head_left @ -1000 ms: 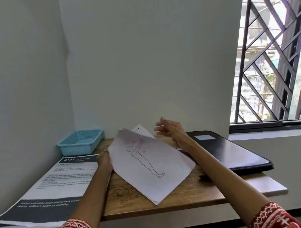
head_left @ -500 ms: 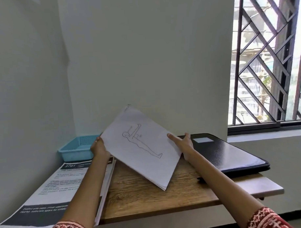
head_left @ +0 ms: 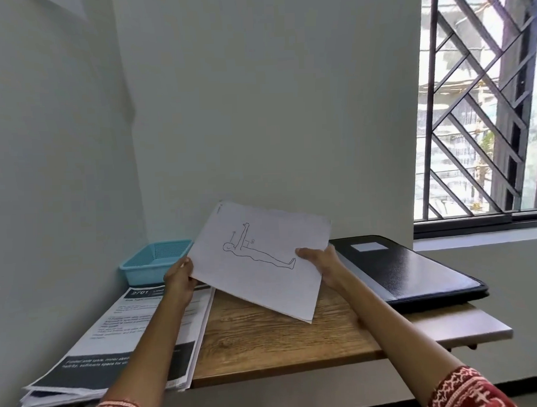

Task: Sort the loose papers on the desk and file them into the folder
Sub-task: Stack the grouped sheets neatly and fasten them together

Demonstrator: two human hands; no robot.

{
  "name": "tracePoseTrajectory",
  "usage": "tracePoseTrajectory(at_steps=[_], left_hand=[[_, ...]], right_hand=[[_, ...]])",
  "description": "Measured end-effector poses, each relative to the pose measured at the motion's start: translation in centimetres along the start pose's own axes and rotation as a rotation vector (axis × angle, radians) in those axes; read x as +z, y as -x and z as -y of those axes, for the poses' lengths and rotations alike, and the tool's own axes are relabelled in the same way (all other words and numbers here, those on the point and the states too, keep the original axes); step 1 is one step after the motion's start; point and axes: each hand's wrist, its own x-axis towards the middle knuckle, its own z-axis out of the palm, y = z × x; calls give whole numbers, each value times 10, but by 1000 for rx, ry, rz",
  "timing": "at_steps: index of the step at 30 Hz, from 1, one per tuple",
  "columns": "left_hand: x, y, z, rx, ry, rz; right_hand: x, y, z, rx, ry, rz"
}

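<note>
we see the left hand (head_left: 180,278) gripping the left edge of a thin stack of white sheets (head_left: 263,258), fingers curled behind and thumb on the front. the right hand (head_left: 319,262) pinches the right edge the same way. the stack hangs tilted above the wood-grain desk (head_left: 266,340), its near corner pointing down, a line drawing of a lying figure on the smooth top page. a closed black folder (head_left: 409,271) with a pebbled cover and pale label lies flat at far right. printed pages (head_left: 120,345) with dark bands overhang the desk's left side. a blue mesh plastic basket (head_left: 153,262) sits in the far left corner.
</note>
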Motion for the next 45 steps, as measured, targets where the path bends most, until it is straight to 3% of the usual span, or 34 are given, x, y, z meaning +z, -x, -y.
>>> tracePoseTrajectory(at_steps=[4,6,11,18,29,33,36,38,41,45], left_hand=[[-17,-5,-10,-81,-438,339],[-10,-2,-19,-88,-598,416],[16,7,-18,-16,-552,430],[7,2,15,147,-614,275],[-4,5,39,28,-553,330],[7,-13,32,90,-585,249],[17,-36,29,93,-513,102],[22,-52,33,53,-399,-47],[28,-59,46,31,-275,-161],[27,-59,67,7,-234,-157]], right_hand=[[-15,-1,22,-126,157,26],[-19,-5,27,-124,200,33],[-20,-5,20,-76,260,-7],[-18,14,8,-72,298,-12],[-6,18,-1,-81,236,-37],[1,1,9,-159,267,-51],[-4,-28,10,-289,373,-305],[-12,-44,4,-285,456,-380],[-19,-59,-21,-153,743,-244],[-21,-70,-51,-14,1221,-21]])
